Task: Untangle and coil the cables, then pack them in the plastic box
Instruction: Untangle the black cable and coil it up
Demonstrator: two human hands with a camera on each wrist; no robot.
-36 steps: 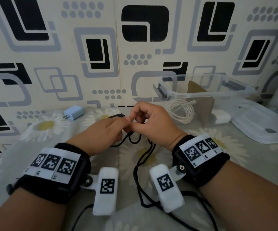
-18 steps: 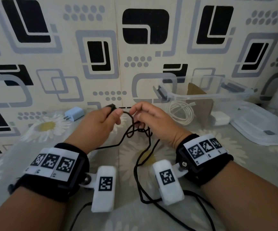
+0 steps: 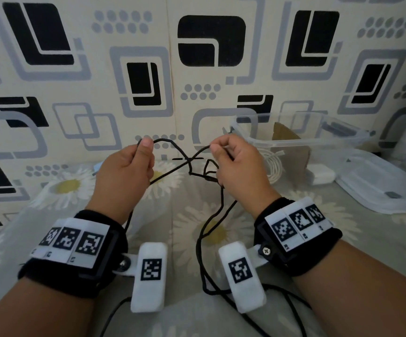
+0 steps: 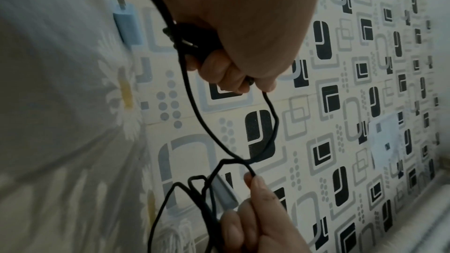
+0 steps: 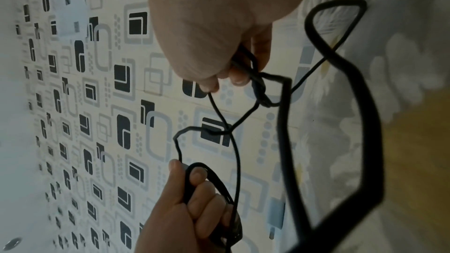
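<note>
Black cable (image 3: 172, 171) hangs tangled between my hands in the head view: left hand (image 3: 124, 171) and right hand (image 3: 239, 166) each pinch a strand above the daisy-print bed sheet (image 3: 343, 239); the clear plastic box (image 3: 294, 139) stands just right, holding a coiled white cable (image 3: 273, 167). Left wrist view: my left grip curls round the cable (image 4: 192, 103). Right wrist view: right fingers (image 5: 237, 76) clamp a knotted loop
</note>
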